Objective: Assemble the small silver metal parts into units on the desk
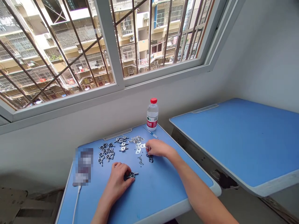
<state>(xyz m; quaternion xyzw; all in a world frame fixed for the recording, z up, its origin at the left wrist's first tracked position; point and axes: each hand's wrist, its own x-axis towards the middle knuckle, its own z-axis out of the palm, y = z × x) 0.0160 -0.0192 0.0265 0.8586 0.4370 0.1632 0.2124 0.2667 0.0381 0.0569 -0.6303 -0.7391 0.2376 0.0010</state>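
Blue desktop [161, 193] inspected, with loose metal hardware laid out across its rear half. My left hand [116, 180] is closed and grasping a silver hub fitting [132, 175], with one arm of the part projecting to the right past my fingers. My right hand [158, 147] is curled, fingertips pointing down, just above a small group of dark rings [150, 159] and beside some silver loops [138, 149]; I cannot tell from this view whether those fingers pinch a part. Between my hands lies a scatter of tiny screws [140, 161]. Further left sits a cluster of spoked silver pieces [106, 152], and behind my right hand a heap of silver clips [136, 140]. A slim blue-handled screwdriver [151, 133] lies near the rear edge, beside an upright water bottle with a red cap [152, 114]. A pixelated object [83, 166] with a white cable [76, 202] lies at the left. A second blue desk [233, 140] stands to the right, below a barred window [58, 53].
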